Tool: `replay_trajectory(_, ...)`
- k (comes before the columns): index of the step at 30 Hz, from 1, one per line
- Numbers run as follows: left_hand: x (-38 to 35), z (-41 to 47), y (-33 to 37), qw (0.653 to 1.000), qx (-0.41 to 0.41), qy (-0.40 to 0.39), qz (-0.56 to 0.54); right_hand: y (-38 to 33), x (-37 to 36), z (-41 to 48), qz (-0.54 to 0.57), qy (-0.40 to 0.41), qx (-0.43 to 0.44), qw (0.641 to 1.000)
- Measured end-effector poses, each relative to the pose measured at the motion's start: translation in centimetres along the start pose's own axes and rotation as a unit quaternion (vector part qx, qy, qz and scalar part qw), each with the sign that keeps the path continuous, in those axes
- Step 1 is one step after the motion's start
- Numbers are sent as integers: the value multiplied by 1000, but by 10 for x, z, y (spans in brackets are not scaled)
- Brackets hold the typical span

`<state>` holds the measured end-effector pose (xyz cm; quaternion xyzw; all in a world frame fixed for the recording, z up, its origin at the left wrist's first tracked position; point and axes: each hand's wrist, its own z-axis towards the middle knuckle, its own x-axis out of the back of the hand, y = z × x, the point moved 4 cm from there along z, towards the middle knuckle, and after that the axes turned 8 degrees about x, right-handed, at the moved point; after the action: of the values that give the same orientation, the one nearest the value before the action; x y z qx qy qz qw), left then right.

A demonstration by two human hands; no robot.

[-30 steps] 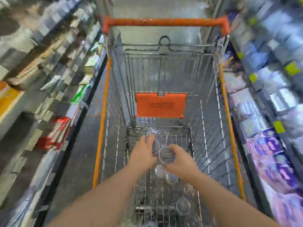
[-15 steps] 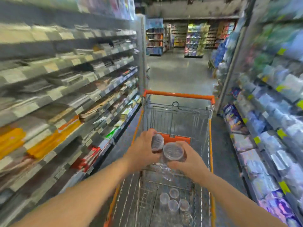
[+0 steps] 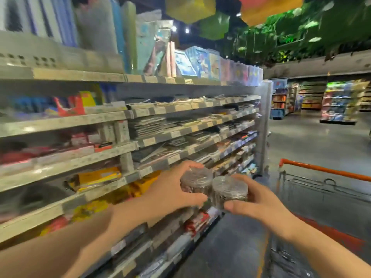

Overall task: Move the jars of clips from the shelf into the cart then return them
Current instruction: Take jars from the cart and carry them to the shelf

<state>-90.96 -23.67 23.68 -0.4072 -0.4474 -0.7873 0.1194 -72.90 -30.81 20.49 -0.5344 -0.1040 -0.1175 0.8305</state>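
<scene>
My left hand (image 3: 172, 192) grips a clear round jar of clips (image 3: 195, 180), fingers curled over its far side and thumb under it. My right hand (image 3: 259, 204) holds a second clear jar of clips (image 3: 228, 189), thumb at its near side. The two jars are side by side and nearly touching, held in the air in front of the shelf unit (image 3: 128, 149) on my left. The orange-handled wire cart (image 3: 325, 171) stands at the lower right, below and behind my right hand.
The shelves hold stacked notebooks, stationery packs and yellow and red packets, with price strips along each edge. Upright folders line the top shelf. The aisle floor (image 3: 301, 149) stretches ahead to more shelving at the back right.
Both hands lifted one jar each out of the cart and swung them left and up toward the shelves. My view turned from the cart to the shelf unit.
</scene>
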Motion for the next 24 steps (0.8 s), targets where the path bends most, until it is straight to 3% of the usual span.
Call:
replay_trajectory(6, 149, -87, -99, 989, 99, 112, -3, -54, -167, 74, 43, -96, 66, 992)
replay_trajectory(12, 264, -147, -182, 954, 188, 232, -1, -88, -305, 164, 94, -227, 102, 964)
replay_trajectory(24, 441, -178, -293, 829, 333, 446, 55, -140, -499, 364, 111, -375, 242, 888)
